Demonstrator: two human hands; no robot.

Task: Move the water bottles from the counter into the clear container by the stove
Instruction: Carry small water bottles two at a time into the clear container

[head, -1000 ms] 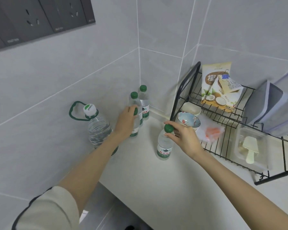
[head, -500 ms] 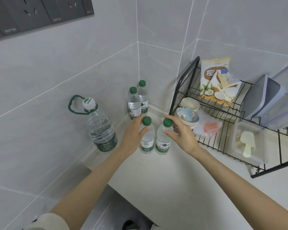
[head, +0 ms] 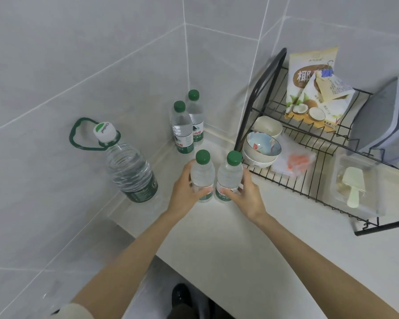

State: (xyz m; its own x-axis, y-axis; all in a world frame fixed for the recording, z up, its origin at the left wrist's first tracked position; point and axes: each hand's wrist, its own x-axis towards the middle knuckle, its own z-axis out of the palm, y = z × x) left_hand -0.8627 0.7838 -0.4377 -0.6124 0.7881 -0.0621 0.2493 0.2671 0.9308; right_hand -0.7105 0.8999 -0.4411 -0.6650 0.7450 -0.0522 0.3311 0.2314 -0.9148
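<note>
Nearest, the left hand point(head: 187, 187) curls round the body of one small green-capped bottle point(head: 202, 173), thumb on the near side. The right hand point(head: 244, 196) wraps a second bottle point(head: 229, 178) low on its label. The two bottles stand upright on the pale surface point(head: 240, 249), pressed side by side between the hands, probably gathered so both can be lifted in one go. Left of the left hand stands a large jug point(head: 129, 171) with a green carry loop, close to the wall. Just beyond the right hand, stacked bowls point(head: 262, 146) sit at the end of a wire rack point(head: 309, 187), near enough to be knocked on the lift. Farther back, past both hands, two more bottles point(head: 182, 127) wait in the tiled corner. No stove shows, so I cannot tell where the target container lies.
</note>
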